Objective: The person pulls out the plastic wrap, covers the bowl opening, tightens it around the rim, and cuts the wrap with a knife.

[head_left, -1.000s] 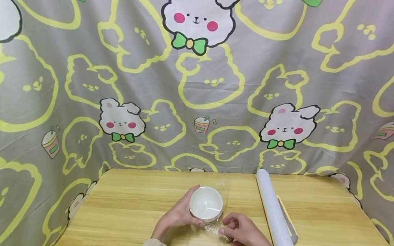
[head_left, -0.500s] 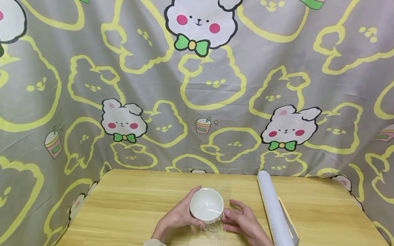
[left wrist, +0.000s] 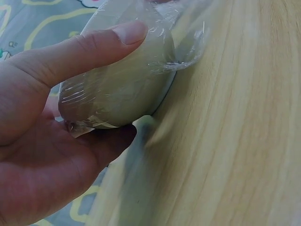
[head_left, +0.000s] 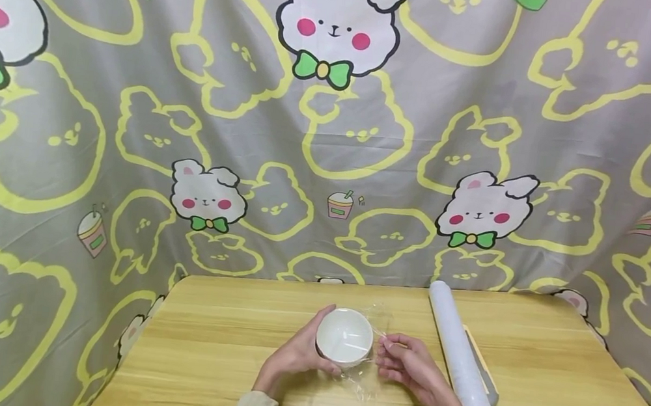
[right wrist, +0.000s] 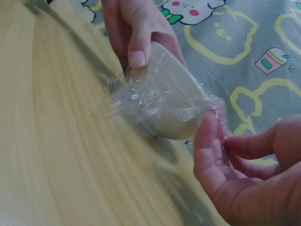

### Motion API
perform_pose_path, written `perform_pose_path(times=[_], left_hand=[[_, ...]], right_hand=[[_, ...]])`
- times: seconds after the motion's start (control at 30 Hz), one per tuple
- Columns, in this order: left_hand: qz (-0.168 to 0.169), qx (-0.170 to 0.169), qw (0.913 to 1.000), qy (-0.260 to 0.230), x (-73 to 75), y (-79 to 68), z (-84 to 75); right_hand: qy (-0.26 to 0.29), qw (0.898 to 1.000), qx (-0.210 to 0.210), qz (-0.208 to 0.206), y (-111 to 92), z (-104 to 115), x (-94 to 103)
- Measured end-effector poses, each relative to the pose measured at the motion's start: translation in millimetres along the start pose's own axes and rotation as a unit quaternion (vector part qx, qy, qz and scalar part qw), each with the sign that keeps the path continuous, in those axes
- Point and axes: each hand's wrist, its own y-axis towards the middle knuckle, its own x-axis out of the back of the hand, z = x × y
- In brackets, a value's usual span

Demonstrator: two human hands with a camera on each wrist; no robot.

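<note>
A small white bowl (head_left: 344, 337) is tilted above the table, with clear cling film (head_left: 363, 386) over its mouth and loose film hanging off its right and near sides. My left hand (head_left: 301, 351) grips the bowl from the left. In the left wrist view its thumb lies on the film-wrapped side of the bowl (left wrist: 127, 92), with fingers beneath. To the right of the bowl, my right hand (head_left: 412, 368) pinches the film's edge between thumb and fingers. The right wrist view shows crinkled film (right wrist: 155, 101) bunched on the bowl's outside and drawn toward those fingertips.
A long roll of cling film (head_left: 460, 360) lies lengthwise on the wooden table (head_left: 220, 323), right of my right hand. Beside it is a flat grey and orange strip (head_left: 483, 368), partly hidden by the roll. A patterned cloth (head_left: 286, 127) hangs behind the table.
My right hand worked at the film near the bowl's lower right, moved up to its right side, then drew slightly away holding the film. The left hand keeps its hold on the bowl.
</note>
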Motion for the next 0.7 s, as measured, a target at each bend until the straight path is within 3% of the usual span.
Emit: perform_pose_path(times=[0.23, 0.47, 0.7], left_hand=[[-0.004, 0.004, 1.0, 0.003, -2.3, 2.9, 1.0], [-0.005, 0.007, 0.9999, 0.012, -3.1, 3.3, -0.6], [-0.023, 0.028, 0.9965, 0.075, -4.2, 2.0, -9.0]], right_hand=[[-0.012, 1.0, 0.009, -0.022, -4, 2, 1.6], [-0.032, 0.999, 0.014, -0.03, 3, -13, 0.3], [-0.117, 0.985, 0.065, -0.105, 7, -17, -15.8]])
